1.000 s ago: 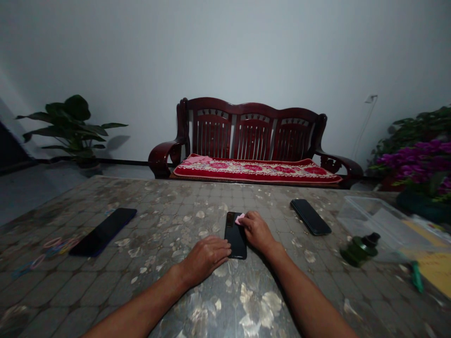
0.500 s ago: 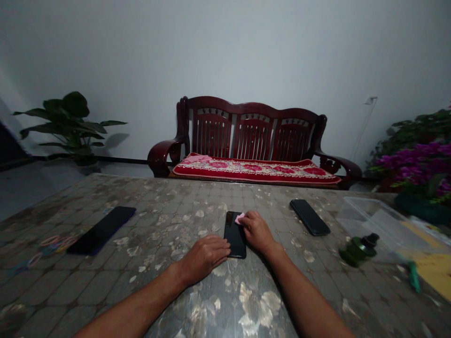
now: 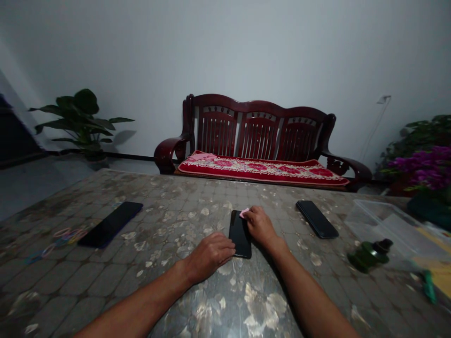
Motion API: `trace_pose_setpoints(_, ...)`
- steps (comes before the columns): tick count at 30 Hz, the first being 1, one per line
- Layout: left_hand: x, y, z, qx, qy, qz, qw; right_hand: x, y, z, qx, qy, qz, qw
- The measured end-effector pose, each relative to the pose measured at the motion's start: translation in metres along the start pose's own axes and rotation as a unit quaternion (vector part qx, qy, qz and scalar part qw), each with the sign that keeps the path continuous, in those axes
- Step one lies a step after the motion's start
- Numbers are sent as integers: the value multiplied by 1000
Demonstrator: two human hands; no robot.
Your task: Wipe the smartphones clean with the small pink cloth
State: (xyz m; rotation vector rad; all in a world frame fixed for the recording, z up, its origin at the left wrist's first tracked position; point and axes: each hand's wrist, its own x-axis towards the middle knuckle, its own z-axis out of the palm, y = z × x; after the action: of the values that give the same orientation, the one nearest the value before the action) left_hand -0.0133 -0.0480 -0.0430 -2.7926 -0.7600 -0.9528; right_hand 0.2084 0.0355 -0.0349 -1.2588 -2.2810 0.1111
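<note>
A black smartphone (image 3: 240,234) lies flat on the table in front of me, its long side pointing away. My left hand (image 3: 213,251) rests at its lower left edge, fingers stretched out together and fingertips touching the phone; the thumb is hidden. At the phone's upper right, my right hand (image 3: 260,225) pinches a small pink cloth (image 3: 244,213) between thumb and fingers, over the top edge. The cloth is mostly covered by the fingers.
Another phone (image 3: 317,219) lies to the right, beside a green bottle (image 3: 368,257) with a black cap and a clear plastic box (image 3: 373,209). At left lie a dark tablet-like device (image 3: 111,225) and several coloured rings (image 3: 63,233). A wooden bench (image 3: 260,115) stands behind the table.
The pink cloth and my right hand have moved slightly up to the phone's top right corner. My left hand stays at the lower left edge. The whole view has shifted a little.
</note>
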Motion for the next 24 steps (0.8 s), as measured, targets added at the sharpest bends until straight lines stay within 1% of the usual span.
trace_pose_setpoints(2,0,0,1,-1,-3,-1,1000,-1,-4,-1,17,-11,-26,999)
trace_pose_setpoints(5,-1,-1,3,2,-3,-3,1000,-6,-11,-2,46,-36,-87,994)
trace_pose_setpoints(7,-2,-2,5,7,-3,-5,1000,-9,-14,-2,51,-43,-103,992)
trace_pose_setpoints(9,-3,-2,6,9,-5,-6,1000,-9,-12,-1,48,-39,-90,994)
trace_pose_setpoints(14,-4,-2,5,0,-2,-2,1000,-4,0,4,21,-1,-16,1000)
trace_pose_setpoints(16,-3,-2,5,-4,2,-2,1000,-2,4,4,13,5,1,1000)
trace_pose_setpoints(21,-4,-3,4,-5,-3,-3,1000,9,5,2,11,-21,4,1000)
trace_pose_setpoints(24,-4,-3,4,-8,-3,-4,1000,20,3,3,-9,-38,16,999)
